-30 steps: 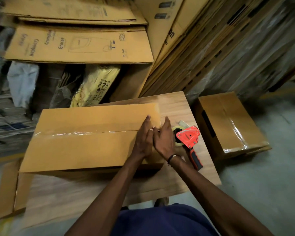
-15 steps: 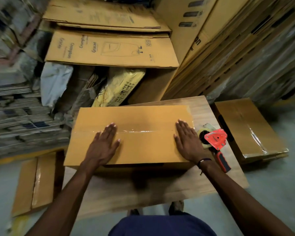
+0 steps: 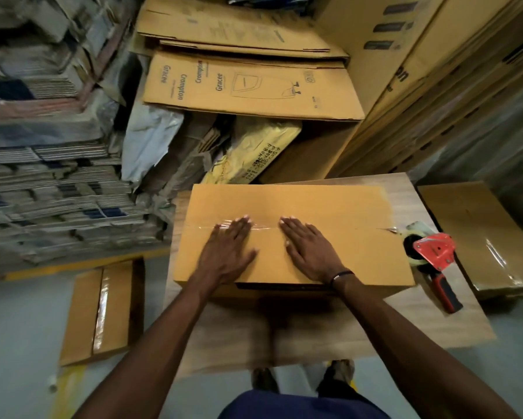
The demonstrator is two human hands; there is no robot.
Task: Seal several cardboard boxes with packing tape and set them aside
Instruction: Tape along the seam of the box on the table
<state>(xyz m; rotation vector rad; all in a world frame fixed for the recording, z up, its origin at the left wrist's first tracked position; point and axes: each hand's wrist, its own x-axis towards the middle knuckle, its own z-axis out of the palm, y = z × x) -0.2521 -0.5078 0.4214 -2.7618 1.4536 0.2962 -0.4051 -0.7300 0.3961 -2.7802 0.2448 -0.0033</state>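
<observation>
Both your hands, left (image 3: 228,252) and right (image 3: 307,252), lie flat and unclenched on the taped seam of the plain brown cardboard box (image 3: 360,255) on the wooden tabletop (image 3: 453,325). It looks light, stiff-edged but yielding on top; grip its short ends.

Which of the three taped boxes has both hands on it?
The box on the wooden table: left hand and right hand lie flat on its taped seam. The box on the floor at left and the one on the right are untouched.
</observation>
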